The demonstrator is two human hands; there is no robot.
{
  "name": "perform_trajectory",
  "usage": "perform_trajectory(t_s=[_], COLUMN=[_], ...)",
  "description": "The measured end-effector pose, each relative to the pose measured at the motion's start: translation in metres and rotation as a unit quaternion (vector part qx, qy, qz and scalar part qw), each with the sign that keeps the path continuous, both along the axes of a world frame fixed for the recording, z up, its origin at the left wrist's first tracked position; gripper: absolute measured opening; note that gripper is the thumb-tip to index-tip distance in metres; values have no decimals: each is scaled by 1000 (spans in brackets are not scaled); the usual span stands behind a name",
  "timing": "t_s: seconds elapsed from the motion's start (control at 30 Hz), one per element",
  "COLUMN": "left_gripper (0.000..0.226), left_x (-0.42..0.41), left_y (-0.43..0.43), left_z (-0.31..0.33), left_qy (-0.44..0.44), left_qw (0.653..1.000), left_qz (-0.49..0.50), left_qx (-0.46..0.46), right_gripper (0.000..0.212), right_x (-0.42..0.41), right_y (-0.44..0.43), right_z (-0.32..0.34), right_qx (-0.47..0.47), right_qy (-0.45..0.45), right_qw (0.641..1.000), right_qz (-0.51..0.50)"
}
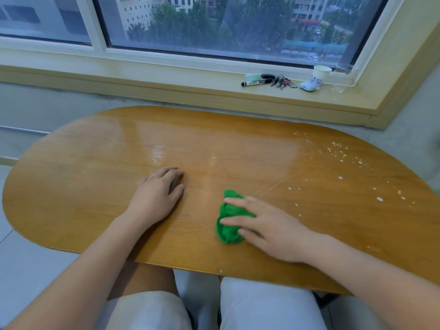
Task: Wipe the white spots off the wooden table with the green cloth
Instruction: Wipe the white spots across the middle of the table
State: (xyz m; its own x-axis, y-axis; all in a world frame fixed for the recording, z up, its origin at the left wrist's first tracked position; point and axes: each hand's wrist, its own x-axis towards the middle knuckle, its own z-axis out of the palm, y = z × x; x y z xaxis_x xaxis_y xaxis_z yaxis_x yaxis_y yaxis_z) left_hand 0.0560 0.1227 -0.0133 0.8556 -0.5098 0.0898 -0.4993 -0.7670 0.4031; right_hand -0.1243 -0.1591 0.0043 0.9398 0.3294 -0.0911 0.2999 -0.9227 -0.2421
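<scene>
**Cloth under the right hand, spots not yet reached**

The right hand (264,231) lies flat on the cloth (229,222), with the fingers (234,201) stretched out and spread over the green fabric. It does not grip the cloth; it presses it down on the desk (95,177) with an almost fully open palm. The cloth is bunched into a small lump near the front middle of the desk, and part of it shows beyond the fingertips, on the side of the other hand.

The left hand (158,195) rests on the bare wood, well apart from the cloth. Its fingers are loosely curled, and something small and dark seems to sit under them, but I cannot tell what it is.

The spots (342,160) are scattered over the right part of the desk, from near the far edge down toward the right forearm. The nearest ones are near the cloth, to its right, but not touching it.

Several things could go wrong from here. Because the hand only presses and does not grasp, I think the lump may roll or slip out from under the palm during a fast stroke. A bunched cloth touches little surface, so it may pass between the spots and leave some. If the spots are wet, one stroke may smear them into streaks. The right forearm hangs close over the lowest spots and may drag through them.

On the windowsill (166,79) lie a marker, keys and a cup, far from the work.
</scene>
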Motion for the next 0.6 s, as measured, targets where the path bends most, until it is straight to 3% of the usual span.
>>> perform_trajectory(t_s=[0.13,0.23,0.37,0.47,0.6], left_gripper=[46,47,49,48,48], left_x=[-6,-8,-7,-8,-8], left_y=[-9,-14,-15,-15,-14], left_z=[0,0,-2,-4,-7], left_qy=[-4,-5,-6,-13,-24], left_qw=[1000,1000,1000,1000,1000], left_qz=[-9,-12,-16,-14,-15], left_qx=[-2,-1,0,-4,-6], right_gripper=[45,44,45,48,48], right_x=[2,2,8,6,-12], right_y=[-75,-118,-101,-38,65], right_z=[-3,-4,-9,-11,-12], right_qx=[0,21,9,-7,-5], right_qy=[-20,-46,-59,-53,-72], right_qw=[988,959,925,935,974], right_qz=[-152,-278,-374,-349,-214])
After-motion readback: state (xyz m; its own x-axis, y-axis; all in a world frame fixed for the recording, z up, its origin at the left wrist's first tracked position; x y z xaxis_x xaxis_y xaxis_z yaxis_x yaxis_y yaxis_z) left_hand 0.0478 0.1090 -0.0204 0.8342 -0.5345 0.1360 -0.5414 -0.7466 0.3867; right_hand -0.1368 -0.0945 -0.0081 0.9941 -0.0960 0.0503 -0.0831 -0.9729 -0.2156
